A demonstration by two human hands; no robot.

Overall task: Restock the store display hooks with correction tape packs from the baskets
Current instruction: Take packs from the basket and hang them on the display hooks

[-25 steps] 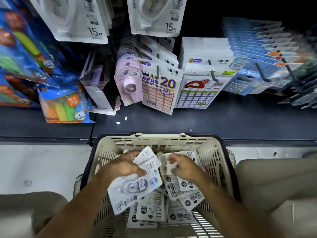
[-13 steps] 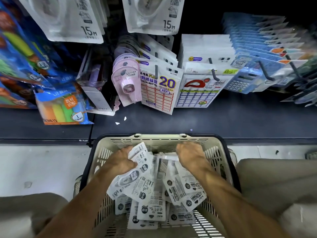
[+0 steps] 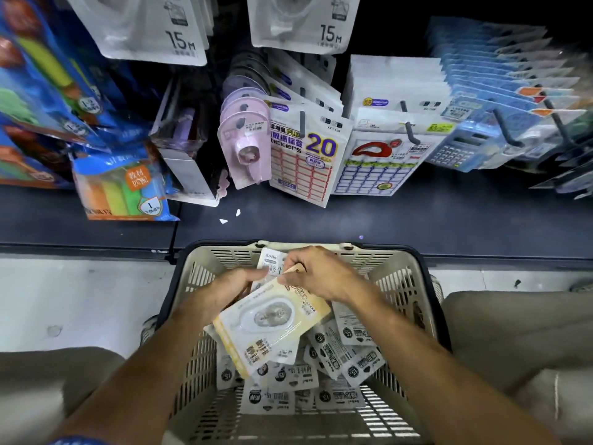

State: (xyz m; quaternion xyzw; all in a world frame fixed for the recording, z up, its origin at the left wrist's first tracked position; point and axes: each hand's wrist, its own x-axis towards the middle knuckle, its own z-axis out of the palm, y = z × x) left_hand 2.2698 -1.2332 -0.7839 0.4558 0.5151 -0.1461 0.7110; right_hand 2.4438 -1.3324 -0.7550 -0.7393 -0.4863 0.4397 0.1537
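Note:
A beige plastic basket sits on the floor between my knees, with several white correction tape packs loose in its bottom. My left hand grips a small stack of packs from below; the top one is a cream-edged correction tape pack lying face up. My right hand pinches the upper end of that stack, over a white pack behind it. Above, hooks carry large white 15 m tape packs and pink tape dispensers.
A dark shelf ledge runs just beyond the basket. Sticker sheets, calculator packs and highlighter packs hang from hooks above it. Bare hook tips stick out at the right. My knees flank the basket.
Both hands have come together and lifted out of the pile. The left hand's packs now show a cream-edged pack on top, and the right hand has taken its upper end.

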